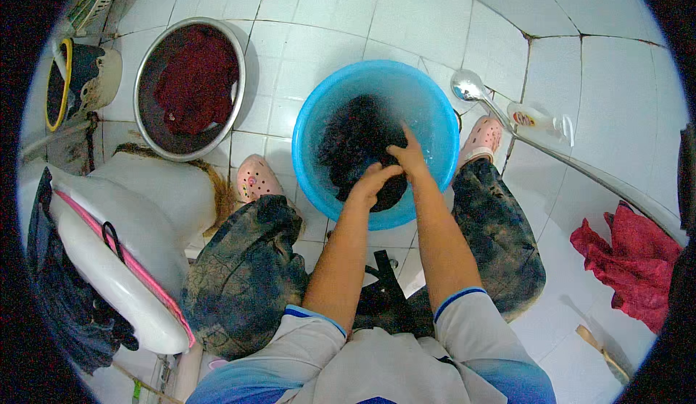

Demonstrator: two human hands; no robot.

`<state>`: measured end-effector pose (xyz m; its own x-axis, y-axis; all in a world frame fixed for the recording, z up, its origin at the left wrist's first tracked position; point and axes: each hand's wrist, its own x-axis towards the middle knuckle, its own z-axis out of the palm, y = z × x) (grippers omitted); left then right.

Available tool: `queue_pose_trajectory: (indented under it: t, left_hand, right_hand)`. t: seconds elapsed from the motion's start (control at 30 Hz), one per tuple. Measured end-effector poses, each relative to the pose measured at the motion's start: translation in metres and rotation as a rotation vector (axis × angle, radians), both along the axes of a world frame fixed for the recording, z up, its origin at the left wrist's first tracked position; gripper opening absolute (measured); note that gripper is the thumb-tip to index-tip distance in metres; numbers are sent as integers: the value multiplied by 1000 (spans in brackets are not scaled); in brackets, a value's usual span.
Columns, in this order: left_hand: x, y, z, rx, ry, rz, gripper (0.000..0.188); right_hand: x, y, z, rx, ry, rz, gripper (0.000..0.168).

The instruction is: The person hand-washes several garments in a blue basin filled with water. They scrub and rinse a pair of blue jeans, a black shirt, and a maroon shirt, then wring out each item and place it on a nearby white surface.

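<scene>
In front of me a round blue plastic basin [312, 186] stands on the floor between my feet, with cloudy water inside. A dark, wet bundle of cloth [353, 137] lies bunched in the water. Both arms reach down into the basin. My left hand [372, 185] is at the near side of the cloth, its fingers pointing right. Just beyond it, my right hand [410, 156] touches the cloth's right side, thumb and forefinger spread. Cloth and water hide some fingertips, so any grip is unclear.
A metal basin [242, 78] holding dark red cloth [198, 86] stands far left, near a toilet [157, 208] and a yellow-rimmed bucket [111, 78]. To the right are a shower head [467, 84], its hose, a clear plastic packet [541, 123], red cloth [631, 257] and a wooden-handled brush [592, 341].
</scene>
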<state>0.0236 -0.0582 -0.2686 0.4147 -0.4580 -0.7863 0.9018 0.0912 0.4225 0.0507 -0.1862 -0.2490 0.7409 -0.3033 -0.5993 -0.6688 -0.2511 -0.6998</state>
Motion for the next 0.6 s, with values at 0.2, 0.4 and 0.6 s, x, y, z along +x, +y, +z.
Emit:
queue_pose_trajectory:
  t: [0.2,0.4,0.6]
  left_hand:
    - [1,25,7,-131,464,448,86]
    - [52,30,59,-431,399,631,78]
    - [9,11,5,-449,464,790,25]
  right_hand:
    - [-23,29,-9,-444,-57,119,78]
    - [-43,84,147,-333,-265,246,71]
    - [-5,72,98,-434,-93,21,33]
